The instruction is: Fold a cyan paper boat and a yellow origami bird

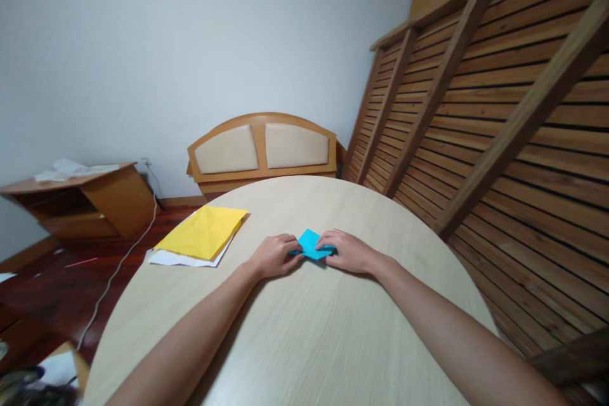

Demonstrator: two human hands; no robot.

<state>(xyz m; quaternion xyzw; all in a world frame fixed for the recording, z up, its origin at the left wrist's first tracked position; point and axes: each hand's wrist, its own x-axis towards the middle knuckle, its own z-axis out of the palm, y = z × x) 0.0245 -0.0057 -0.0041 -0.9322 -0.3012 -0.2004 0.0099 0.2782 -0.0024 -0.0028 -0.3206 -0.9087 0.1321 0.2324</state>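
A small folded piece of blue paper (311, 244) lies near the middle of the round, light wood table (304, 323). My left hand (275, 255) pinches its left edge with curled fingers. From the other side my right hand (346, 251) presses and grips the paper's right edge. Both hands rest on the tabletop, and the paper's lower part is hidden between the fingers.
A yellow creased sheet (203, 232) lies on white sheets (181, 259) at the table's left edge. Beyond the table stand a wooden headboard (261, 149), a low wooden cabinet (80, 200) at the left, and slatted wooden frames (499, 114) leaning at the right. A cable (124, 260) runs over the floor.
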